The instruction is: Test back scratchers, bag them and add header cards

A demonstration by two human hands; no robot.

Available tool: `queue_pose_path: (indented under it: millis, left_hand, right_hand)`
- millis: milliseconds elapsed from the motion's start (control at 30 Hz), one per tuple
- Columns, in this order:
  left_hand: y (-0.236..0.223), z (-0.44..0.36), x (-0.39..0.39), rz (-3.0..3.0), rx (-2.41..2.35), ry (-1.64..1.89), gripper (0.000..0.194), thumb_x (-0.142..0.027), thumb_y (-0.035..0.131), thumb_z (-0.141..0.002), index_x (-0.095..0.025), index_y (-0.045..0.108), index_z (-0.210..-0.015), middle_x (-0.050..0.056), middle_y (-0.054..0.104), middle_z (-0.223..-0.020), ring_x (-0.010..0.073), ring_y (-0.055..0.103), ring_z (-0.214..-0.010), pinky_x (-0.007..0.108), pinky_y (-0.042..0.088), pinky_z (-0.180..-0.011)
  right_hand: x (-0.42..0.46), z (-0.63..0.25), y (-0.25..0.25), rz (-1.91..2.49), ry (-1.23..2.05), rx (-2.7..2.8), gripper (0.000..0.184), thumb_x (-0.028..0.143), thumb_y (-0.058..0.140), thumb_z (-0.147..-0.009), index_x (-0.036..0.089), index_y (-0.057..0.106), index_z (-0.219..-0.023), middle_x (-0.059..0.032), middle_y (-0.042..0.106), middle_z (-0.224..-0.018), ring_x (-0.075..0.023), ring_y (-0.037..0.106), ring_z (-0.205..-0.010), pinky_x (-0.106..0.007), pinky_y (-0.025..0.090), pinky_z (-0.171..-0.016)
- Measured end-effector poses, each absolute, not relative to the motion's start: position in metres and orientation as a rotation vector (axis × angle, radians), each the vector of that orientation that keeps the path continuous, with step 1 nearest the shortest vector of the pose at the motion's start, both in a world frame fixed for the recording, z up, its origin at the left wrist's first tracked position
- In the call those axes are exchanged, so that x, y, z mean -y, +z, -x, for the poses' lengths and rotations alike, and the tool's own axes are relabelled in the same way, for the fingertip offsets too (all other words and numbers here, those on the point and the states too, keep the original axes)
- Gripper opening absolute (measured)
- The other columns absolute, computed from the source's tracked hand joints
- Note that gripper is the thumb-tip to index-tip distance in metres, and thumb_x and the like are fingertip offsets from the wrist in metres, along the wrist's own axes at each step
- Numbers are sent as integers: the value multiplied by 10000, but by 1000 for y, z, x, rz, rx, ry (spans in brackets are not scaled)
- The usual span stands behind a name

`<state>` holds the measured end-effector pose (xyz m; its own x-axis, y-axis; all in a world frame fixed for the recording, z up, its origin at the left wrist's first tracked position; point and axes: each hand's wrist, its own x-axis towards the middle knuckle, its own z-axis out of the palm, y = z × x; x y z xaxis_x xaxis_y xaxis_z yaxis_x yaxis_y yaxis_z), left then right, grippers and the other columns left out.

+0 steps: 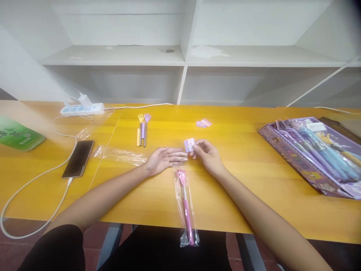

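Note:
A small printed card (189, 144) is pinched between the thumb and fingers of my right hand (208, 155). My left hand (162, 160) lies palm up with its fingers stretched toward the card, and nothing is gripped in it. Just below both hands, a pink back scratcher (186, 207) rests in a clear plastic sleeve, its handle end reaching past the table's front edge. Farther back on the left lie a yellow back scratcher (140, 128) and a purple back scratcher (146, 128), both unwrapped. More small printed cards (203, 123) sit behind my right hand.
On the right stands a purple printed box (299, 165) holding several wrapped back scratchers. Crumpled clear wrappers (121, 155) lie left of my hands. A phone (78, 159) on a white cable, a power strip (82, 109) and a green package (19, 134) occupy the left side. Shelves (113, 54) rise behind.

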<state>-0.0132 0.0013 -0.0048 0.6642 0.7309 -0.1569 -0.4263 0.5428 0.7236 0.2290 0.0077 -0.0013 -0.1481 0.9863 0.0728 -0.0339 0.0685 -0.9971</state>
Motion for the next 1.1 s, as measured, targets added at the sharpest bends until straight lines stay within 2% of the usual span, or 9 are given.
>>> queue_pose_path:
  millis: [200, 333, 500, 600, 733, 867, 1100]
  left_hand:
    - [-5, 12, -1, -651, -401, 666, 649, -514, 504, -972, -46, 664, -1392, 256, 667, -1444, 379, 621, -1387, 542, 380, -1228]
    - [-6, 13, -2, -573, -404, 690, 654, -490, 474, -965, -8, 673, -1359, 261, 674, -1431, 354, 632, -1374, 515, 342, -1265]
    - [-2, 13, -3, -518, -430, 685, 692, -496, 453, -950, 15, 657, -1370, 266, 677, -1424, 354, 636, -1371, 522, 301, -1288]
    - [0, 13, -2, -491, -403, 684, 708, -482, 448, -942, 39, 629, -1386, 290, 671, -1417, 362, 636, -1369, 533, 329, -1268]
    - [1, 13, -1, -468, -382, 682, 721, -479, 464, -939, 55, 599, -1405, 308, 671, -1401, 359, 646, -1352, 517, 362, -1246]
    - [0, 13, -1, -488, -406, 672, 720, -517, 482, -931, 33, 628, -1374, 296, 693, -1372, 372, 653, -1333, 537, 343, -1255]
    - [0, 12, -1, -542, -419, 663, 737, -544, 483, -931, 8, 625, -1398, 282, 700, -1361, 367, 639, -1346, 525, 321, -1260]
  right_hand:
    - [0, -230, -7, 1057, 1196, 1474, 442, 662, 750, -890, 256, 586, -955, -6, 690, -796, -177, 658, -688, -338, 581, -641]
    - [3, -235, -5, 1102, 908, 1720, 316, 578, 682, -979, 262, 655, -976, -59, 688, -945, -217, 676, -826, -369, 599, -678]
    - [5, -240, -4, 1080, 683, 1932, 223, 480, 615, -1043, 271, 687, -1075, -76, 707, -978, -232, 677, -868, -403, 598, -754]
    - [4, -242, -5, 1061, 651, 1971, 228, 460, 599, -1054, 281, 689, -1163, -79, 715, -1007, -235, 680, -880, -408, 601, -763]
    - [3, -243, -2, 1030, 638, 2024, 237, 449, 592, -1059, 278, 712, -1170, -75, 695, -943, -241, 667, -853, -418, 592, -755]
    - [4, -243, 5, 971, 642, 2075, 247, 426, 583, -1068, 289, 759, -1172, -80, 693, -947, -235, 652, -830, -410, 575, -750]
    - [7, -242, 8, 928, 643, 2117, 268, 381, 563, -1079, 330, 780, -1230, -83, 685, -1009, -246, 670, -906, -420, 574, -824]
